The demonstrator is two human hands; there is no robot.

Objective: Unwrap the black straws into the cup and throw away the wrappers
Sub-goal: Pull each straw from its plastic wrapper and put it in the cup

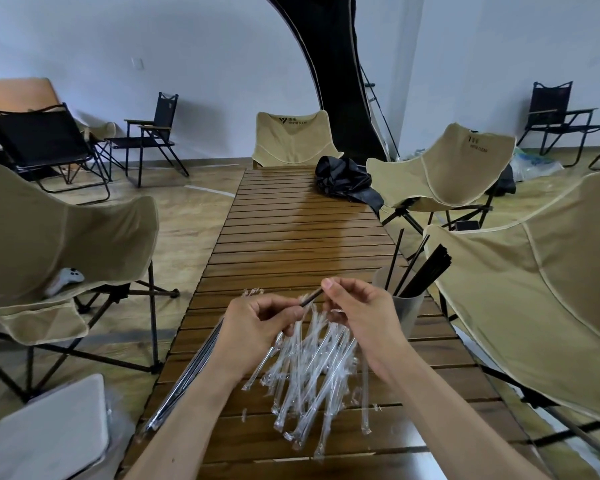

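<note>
Both hands hover above the slatted wooden surface (291, 237), over a heap of clear plastic wrappers (312, 368). The left hand (257, 323) has its fingers curled round the lower part of a black straw (310, 298), gripping it near the middle of its visible length. The right hand (357, 310) pinches the upper end of the same straw between thumb and forefinger; a scrap of clear wrapper shows under its curled fingers. The straw slants up from the left hand to the right, just above the far edge of the heap.

Beside the heap on its right, just behind the right hand, stands a pale cup (404, 306) holding a bundle of bare black straws (426, 271), with two single ones leaning out toward the far end of the surface. On the heap's left, along the near left edge of the surface, lies a long bunch of straws still in wrappers (184, 372), partly hidden by the left forearm.

At the far right corner of the surface, well apart from the heap, sits a crumpled black bag (343, 180). Tan folding chairs (440, 164) stand round the surface. On the chair left of the heap rests a white game controller (68, 276).
</note>
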